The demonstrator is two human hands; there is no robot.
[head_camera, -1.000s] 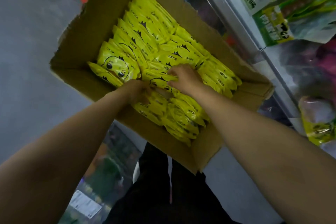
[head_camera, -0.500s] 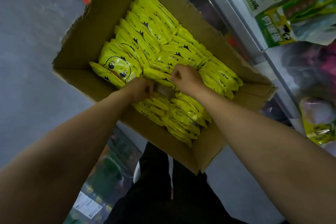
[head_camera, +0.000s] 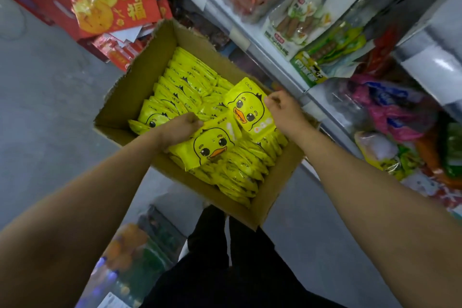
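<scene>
The grey floor [head_camera: 50,112] spreads out to the left of the left hand and below both forearms. To the right of the right hand runs a white shelf unit [head_camera: 277,67], crowded with bagged goods, among them sausage packs [head_camera: 297,25] beyond and to the right of that hand. Beyond the left hand, up and to its left, lies a heap of red gift boxes [head_camera: 112,3] printed in gold.

Directly under both hands sits an open cardboard box [head_camera: 150,70], its flaps up. It is packed with rows of yellow packets [head_camera: 185,85] standing on edge, which run away beyond the hands and back toward the person's dark trousers [head_camera: 225,270].

Two packets show their full duck faces above the rows. The left duck packet [head_camera: 212,145] lies tilted just to the right of the left hand, with its beak pointing toward the near side of the box. The right duck packet [head_camera: 250,107] stands just to the left of the right hand, and its lower corner overlaps the other packet's upper edge.

The left hand [head_camera: 180,130] has its fingers curled over the upper left corner of its packet. The right hand [head_camera: 282,110] pinches the upper right edge of its packet between thumb and fingers. The two hands are apart, with both packets between them.
</scene>
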